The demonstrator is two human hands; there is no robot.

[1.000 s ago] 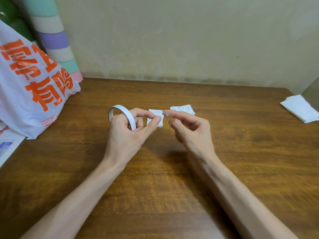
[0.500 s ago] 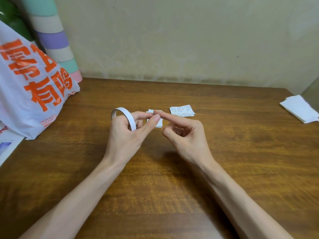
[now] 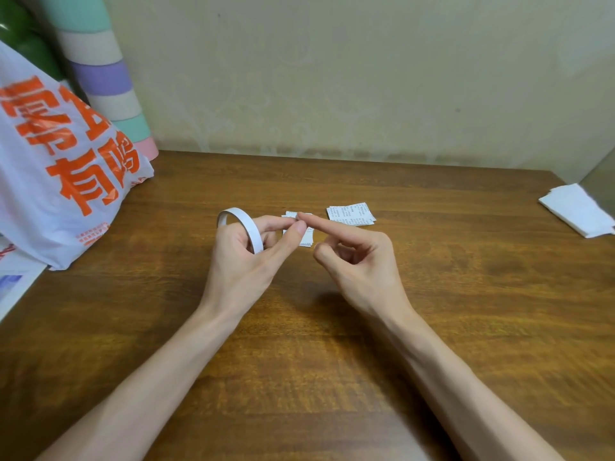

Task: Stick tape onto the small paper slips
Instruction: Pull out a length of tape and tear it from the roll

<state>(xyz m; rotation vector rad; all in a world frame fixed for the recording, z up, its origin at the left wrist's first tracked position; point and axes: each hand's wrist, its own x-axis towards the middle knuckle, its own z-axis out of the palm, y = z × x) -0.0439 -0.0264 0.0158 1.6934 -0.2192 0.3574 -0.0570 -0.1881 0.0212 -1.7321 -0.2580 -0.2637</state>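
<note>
My left hand (image 3: 244, 264) grips a thin white tape roll (image 3: 237, 218), its fingers passing through the ring while thumb and forefinger pinch together at the roll's edge. The forefinger of my right hand (image 3: 361, 261) points straight out and touches that pinch point; its other fingers are curled under and hold nothing. A small printed paper slip (image 3: 307, 240) lies on the wooden table (image 3: 332, 377) just behind my fingertips, partly hidden by them. A small stack of more slips (image 3: 351, 215) lies to its right.
A white plastic bag with orange characters (image 3: 56, 181) fills the table's left side, with a pastel striped roll (image 3: 106, 81) standing behind it by the wall. Folded white paper (image 3: 579, 212) lies at the far right edge.
My right hand went from a thumb-and-forefinger pinch to a straight pointing forefinger and moved left until it met my left fingertips. The left hand and roll barely shifted.
</note>
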